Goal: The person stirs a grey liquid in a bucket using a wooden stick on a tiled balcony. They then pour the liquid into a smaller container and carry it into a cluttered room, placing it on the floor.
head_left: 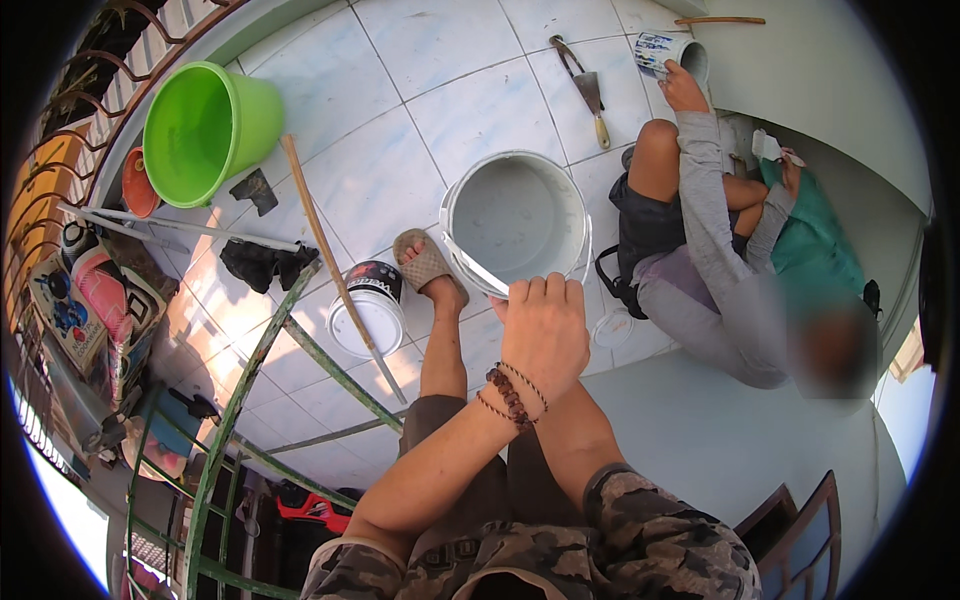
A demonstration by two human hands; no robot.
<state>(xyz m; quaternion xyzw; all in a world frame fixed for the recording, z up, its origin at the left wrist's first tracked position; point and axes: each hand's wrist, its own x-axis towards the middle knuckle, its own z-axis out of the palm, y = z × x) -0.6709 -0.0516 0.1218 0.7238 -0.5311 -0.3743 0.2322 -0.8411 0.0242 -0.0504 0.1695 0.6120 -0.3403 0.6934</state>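
In front of me a white bucket (562, 165) stands on the tiles, its inside pale grey. My left hand (547, 330), with beaded and corded bracelets at the wrist, is closed around the raised bucket handle (470, 262) at the near rim. My right forearm comes up from the lower right and passes behind my left hand. That hand's fingers are hidden, so its grip does not show. Left of the bucket, beside my sandaled foot, sits a black-and-white paint pail (367, 322) with a white lid.
A person at right holds a patterned can (655, 55) and a white object (767, 145). A scraper (585, 92) lies beyond the bucket. A wooden stick (315, 220) leans across the pail, near a green tub (258, 122). Green metal framing (262, 370) rises at left.
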